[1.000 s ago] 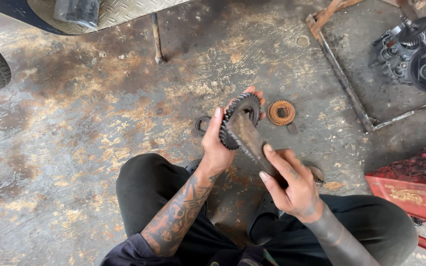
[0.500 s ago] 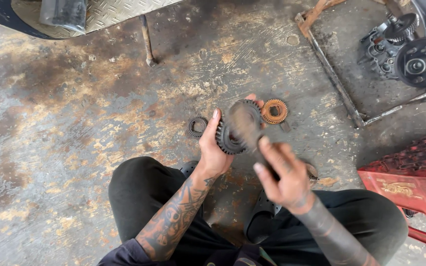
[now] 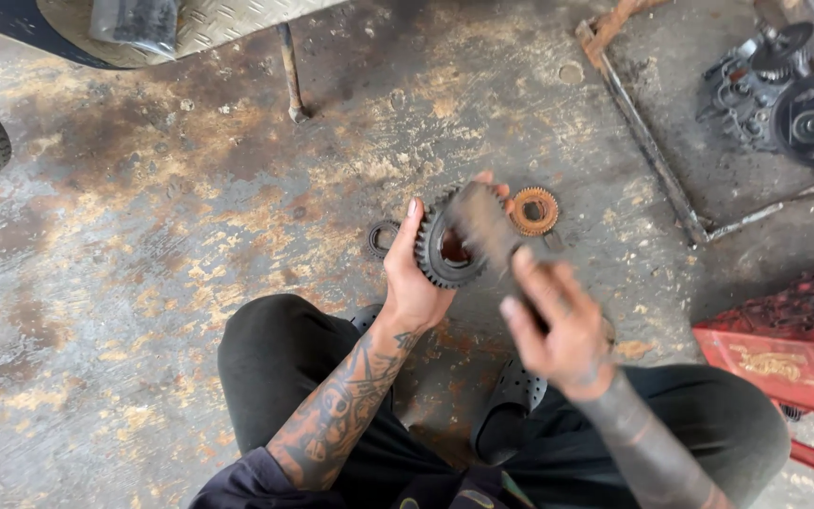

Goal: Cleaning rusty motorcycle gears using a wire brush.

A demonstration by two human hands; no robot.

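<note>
Dark, oily steel sits in your left hand [image 3: 416, 283]: a toothed gear [image 3: 447, 253], round with an open bore, pinched at its rim between thumb and fingers and held up over the floor in front of your knees. Your right hand [image 3: 558, 325] is closed round a brush [image 3: 484, 224], whose blurred, brownish head lies across the gear's upper right edge. Just beyond the gear, a smaller rust-orange gear [image 3: 533, 210] lies flat on the concrete floor [image 3: 190, 236], and a thin dark ring [image 3: 382, 238] lies to its left, close to your thumb. The floor is rough, stained with rust and grease. A red crate [image 3: 793, 349] stands at your right; an engine [image 3: 793, 94] lies farther off, inside a bent metal frame [image 3: 647, 141]. Since half a second ago the left hand's hold is unchanged, while the right hand has dropped slightly and the brush has swung across the gear.
</note>
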